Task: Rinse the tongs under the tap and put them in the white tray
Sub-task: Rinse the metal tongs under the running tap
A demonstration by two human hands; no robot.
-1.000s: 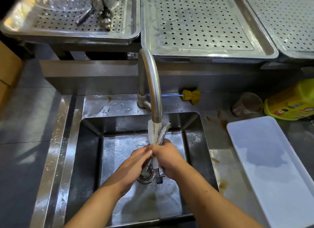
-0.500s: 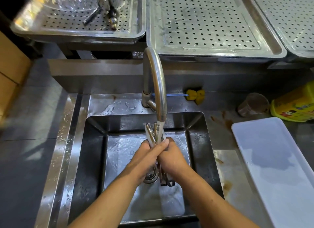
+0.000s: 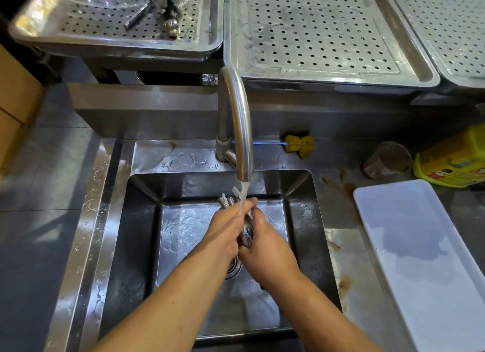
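Metal tongs (image 3: 227,202) are held over the steel sink (image 3: 141,220) under water running from the curved tap (image 3: 237,120). Their tips stick out above my hands, just left of the stream. My left hand (image 3: 227,233) wraps around the tongs from the left, fingers under the water. My right hand (image 3: 265,246) grips their lower part from the right; most of the tongs is hidden between the two hands. The white tray (image 3: 425,260) lies on the counter to the right of the sink, with nothing in it.
Perforated steel trays (image 3: 315,36) stand on a raised shelf behind the tap, the left one holding metal utensils (image 3: 170,15). A yellow sponge brush (image 3: 299,145), a brownish cup (image 3: 387,158) and a yellow bottle (image 3: 454,165) sit behind the tray.
The hands have slid up along the tongs, closer to the spout, so less of the tips shows. The water now falls on my left fingers.
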